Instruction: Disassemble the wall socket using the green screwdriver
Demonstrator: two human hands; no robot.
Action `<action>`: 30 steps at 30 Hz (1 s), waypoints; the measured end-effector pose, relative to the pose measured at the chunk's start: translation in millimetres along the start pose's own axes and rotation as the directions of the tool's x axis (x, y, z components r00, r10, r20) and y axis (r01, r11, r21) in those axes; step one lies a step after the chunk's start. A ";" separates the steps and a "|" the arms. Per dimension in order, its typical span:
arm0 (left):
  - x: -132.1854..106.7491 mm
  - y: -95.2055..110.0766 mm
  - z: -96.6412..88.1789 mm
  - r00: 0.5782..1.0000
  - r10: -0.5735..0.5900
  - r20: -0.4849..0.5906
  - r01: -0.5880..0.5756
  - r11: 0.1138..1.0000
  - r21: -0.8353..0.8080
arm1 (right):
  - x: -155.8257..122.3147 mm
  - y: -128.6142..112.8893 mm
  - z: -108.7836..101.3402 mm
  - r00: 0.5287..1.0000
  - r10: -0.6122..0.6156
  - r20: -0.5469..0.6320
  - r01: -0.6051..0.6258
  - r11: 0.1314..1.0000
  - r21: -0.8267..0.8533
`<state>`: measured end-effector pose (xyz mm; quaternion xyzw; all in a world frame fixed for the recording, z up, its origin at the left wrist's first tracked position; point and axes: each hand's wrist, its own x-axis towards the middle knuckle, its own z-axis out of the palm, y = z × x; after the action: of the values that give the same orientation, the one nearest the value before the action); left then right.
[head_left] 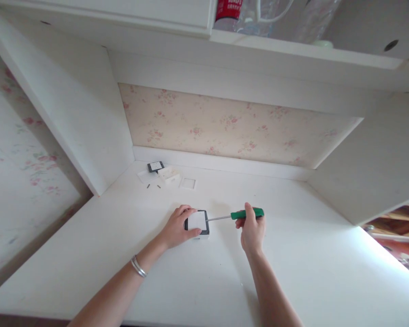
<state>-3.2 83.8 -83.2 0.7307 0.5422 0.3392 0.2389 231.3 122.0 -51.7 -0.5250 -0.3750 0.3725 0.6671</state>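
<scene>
My left hand [179,228], a silver bangle on its wrist, grips a small square box [197,221] with a white face, a dark frame and a white base. The thumb lies along its near edge and the fingers along its far left side. In my right hand [253,229] is a screwdriver [248,213] with a green handle, held nearly level. Its thin metal shaft points left, and the tip meets the right edge of the dark frame. Whether the tip sits in a slot is too small to tell.
At the back left of the white table [150,290] lie a dark-framed piece [155,166], a white box-like part [169,174], a thin white frame [188,183] and two small dark bits [148,186]. Side panels and an overhead shelf [303,51] with plastic bottles enclose the table.
</scene>
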 end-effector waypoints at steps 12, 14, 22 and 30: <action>2.6 -0.3 2.3 0.999 0.044 -0.026 -0.043 0.998 0.040 | 4.1 16.3 -5.8 0.984 0.176 -0.037 -0.167 0.970 0.177; 2.7 -0.2 2.3 0.999 0.036 -0.024 -0.035 0.999 0.039 | 4.0 16.8 -5.7 0.981 0.188 -0.039 -0.179 0.969 0.170; -0.5 8.7 -4.1 1.000 -0.007 0.018 0.006 0.999 0.044 | -13.3 -27.2 4.1 0.988 -0.119 0.097 0.125 0.990 -0.065; 4.5 8.6 11.7 0.998 0.035 -0.052 -0.031 0.996 0.079 | -7.8 -90.6 31.9 0.789 -0.124 0.602 0.390 0.858 -0.335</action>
<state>11.8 85.7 -83.7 0.7390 0.5491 0.3410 0.1901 208.8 113.0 41.6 -0.4717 -0.6979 0.3174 0.4355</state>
